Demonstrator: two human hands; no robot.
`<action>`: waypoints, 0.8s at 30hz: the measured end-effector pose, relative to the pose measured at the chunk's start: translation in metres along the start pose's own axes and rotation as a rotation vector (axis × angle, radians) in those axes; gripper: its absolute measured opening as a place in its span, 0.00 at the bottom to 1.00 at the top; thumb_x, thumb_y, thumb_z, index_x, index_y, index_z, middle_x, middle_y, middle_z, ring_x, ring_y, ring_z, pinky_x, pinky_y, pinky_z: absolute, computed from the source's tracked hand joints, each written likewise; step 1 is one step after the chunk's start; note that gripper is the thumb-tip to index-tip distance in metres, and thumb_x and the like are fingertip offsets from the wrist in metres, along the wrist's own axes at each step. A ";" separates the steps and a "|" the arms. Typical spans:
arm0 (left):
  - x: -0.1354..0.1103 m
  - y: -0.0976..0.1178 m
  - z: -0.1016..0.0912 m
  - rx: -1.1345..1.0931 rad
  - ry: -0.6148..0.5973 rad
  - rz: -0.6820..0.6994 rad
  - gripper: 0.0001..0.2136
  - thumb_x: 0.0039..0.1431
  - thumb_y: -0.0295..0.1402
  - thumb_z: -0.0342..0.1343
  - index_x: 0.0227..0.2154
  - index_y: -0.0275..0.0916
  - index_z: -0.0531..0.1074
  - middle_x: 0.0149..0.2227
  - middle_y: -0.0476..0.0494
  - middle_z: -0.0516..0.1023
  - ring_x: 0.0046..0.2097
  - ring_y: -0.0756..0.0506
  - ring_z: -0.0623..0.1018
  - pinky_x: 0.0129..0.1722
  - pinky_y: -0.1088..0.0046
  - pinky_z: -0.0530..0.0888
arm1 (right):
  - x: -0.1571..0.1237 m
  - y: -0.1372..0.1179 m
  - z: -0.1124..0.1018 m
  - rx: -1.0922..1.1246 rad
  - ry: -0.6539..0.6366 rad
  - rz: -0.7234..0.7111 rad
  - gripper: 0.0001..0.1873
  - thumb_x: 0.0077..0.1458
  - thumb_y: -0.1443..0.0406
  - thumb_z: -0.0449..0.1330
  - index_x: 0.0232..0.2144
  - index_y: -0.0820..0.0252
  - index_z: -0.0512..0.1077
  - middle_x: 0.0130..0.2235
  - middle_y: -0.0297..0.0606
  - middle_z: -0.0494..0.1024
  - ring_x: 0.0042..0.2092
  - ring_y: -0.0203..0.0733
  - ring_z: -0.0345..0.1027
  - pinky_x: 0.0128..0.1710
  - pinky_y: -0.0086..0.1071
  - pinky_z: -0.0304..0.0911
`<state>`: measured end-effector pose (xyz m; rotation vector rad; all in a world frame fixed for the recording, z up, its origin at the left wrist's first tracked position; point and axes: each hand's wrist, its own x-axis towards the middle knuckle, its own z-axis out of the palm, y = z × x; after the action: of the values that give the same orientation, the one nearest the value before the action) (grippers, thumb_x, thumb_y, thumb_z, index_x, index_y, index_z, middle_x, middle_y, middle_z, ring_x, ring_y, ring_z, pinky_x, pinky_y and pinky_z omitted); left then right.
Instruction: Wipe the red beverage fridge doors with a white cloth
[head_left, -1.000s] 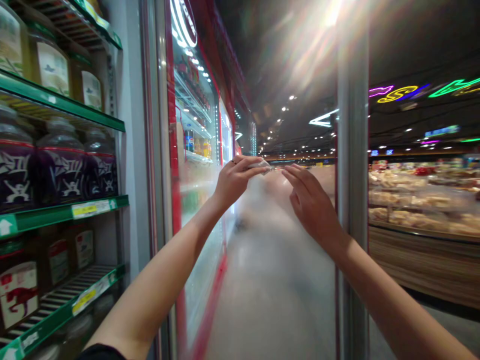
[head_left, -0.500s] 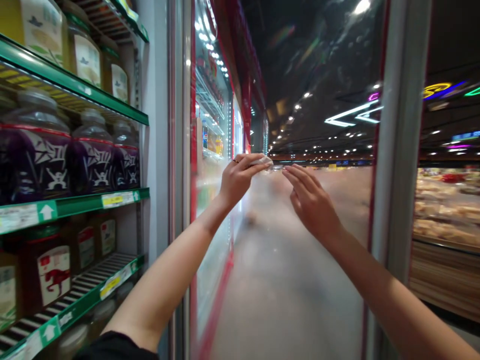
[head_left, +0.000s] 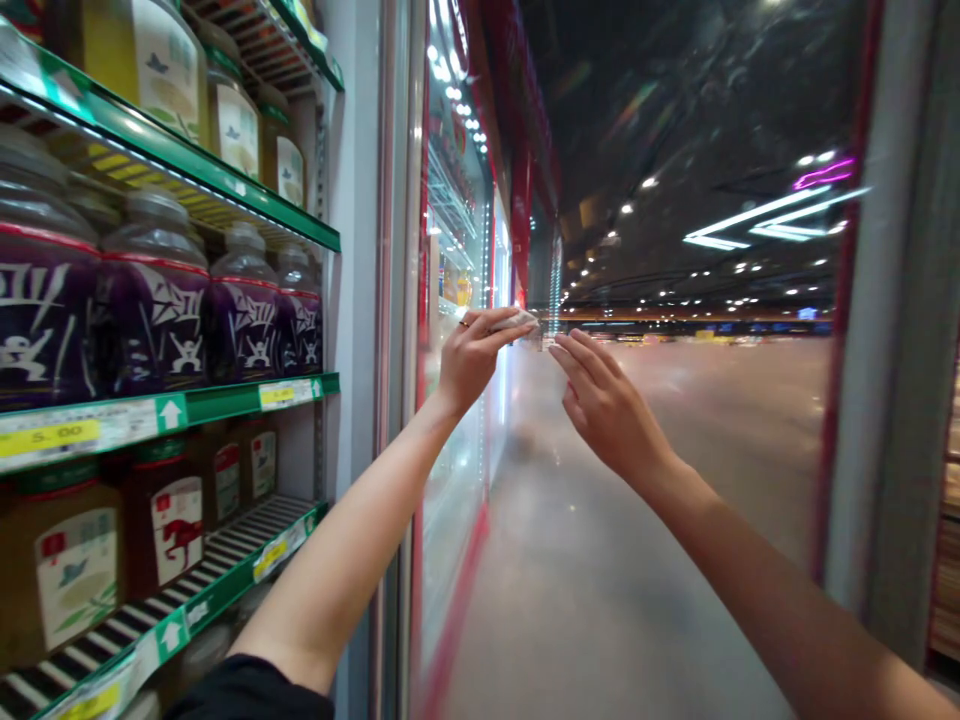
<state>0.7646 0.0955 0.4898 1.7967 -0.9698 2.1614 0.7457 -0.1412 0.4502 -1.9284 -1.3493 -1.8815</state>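
My left hand [head_left: 472, 362] is raised in front of a fogged glass door [head_left: 720, 480] and pinches a crumpled white cloth or tissue [head_left: 515, 319] between thumb and fingers. A dark ring sits on one of its fingers. Just to the right, my right hand [head_left: 606, 405] has its fingers stretched out side by side, pointing toward the white wad, with a small gap between the hands. Nothing shows in it. Whether either hand touches the glass I cannot tell. The lower part of the pane looks misted; the upper part is clearer with smears.
Shelves on the left hold purple-labelled bottles [head_left: 154, 300] and juice bottles [head_left: 79, 570], with green price rails [head_left: 225, 402] along their edges. A metal door frame [head_left: 892, 330] stands at the right. Behind the glass is a lit, red-edged cooler [head_left: 457, 480].
The view has turned left, so more of the shelves shows and the door frame sits further right. Both hands keep nearly the same pose, the right one slightly closer to the left.
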 end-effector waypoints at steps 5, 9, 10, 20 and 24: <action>0.009 -0.017 0.000 0.019 0.062 -0.115 0.22 0.75 0.22 0.49 0.55 0.54 0.82 0.56 0.48 0.84 0.55 0.45 0.80 0.58 0.61 0.81 | 0.009 -0.006 0.009 0.023 0.000 0.003 0.35 0.67 0.76 0.50 0.74 0.64 0.60 0.68 0.56 0.73 0.74 0.60 0.60 0.72 0.59 0.66; -0.006 -0.011 -0.005 0.075 0.068 -0.041 0.20 0.76 0.24 0.50 0.54 0.52 0.82 0.55 0.47 0.84 0.54 0.46 0.80 0.56 0.62 0.82 | 0.013 -0.011 0.015 0.024 -0.013 -0.016 0.35 0.68 0.76 0.51 0.75 0.64 0.59 0.68 0.55 0.73 0.74 0.60 0.60 0.73 0.58 0.65; -0.010 -0.012 -0.009 0.071 0.058 -0.010 0.18 0.76 0.26 0.51 0.53 0.52 0.83 0.54 0.47 0.85 0.54 0.46 0.81 0.56 0.63 0.82 | 0.013 -0.012 0.015 0.029 -0.023 -0.015 0.35 0.68 0.76 0.51 0.75 0.64 0.59 0.69 0.55 0.72 0.74 0.59 0.60 0.73 0.58 0.65; 0.011 -0.066 -0.023 -0.031 0.056 -0.218 0.18 0.72 0.22 0.55 0.48 0.53 0.86 0.52 0.46 0.85 0.55 0.44 0.82 0.61 0.57 0.78 | 0.017 -0.016 0.023 0.051 -0.019 -0.013 0.33 0.68 0.75 0.52 0.73 0.67 0.62 0.68 0.55 0.73 0.74 0.59 0.61 0.74 0.57 0.64; -0.016 -0.054 -0.035 0.024 0.005 -0.183 0.18 0.74 0.25 0.53 0.51 0.54 0.84 0.53 0.46 0.84 0.55 0.45 0.81 0.60 0.58 0.80 | 0.014 -0.020 0.026 0.067 -0.022 -0.016 0.36 0.68 0.75 0.52 0.76 0.61 0.58 0.69 0.52 0.72 0.74 0.58 0.61 0.73 0.60 0.65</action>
<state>0.7680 0.1619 0.4923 1.8122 -0.7484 2.0729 0.7497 -0.1059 0.4474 -1.9169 -1.4189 -1.8026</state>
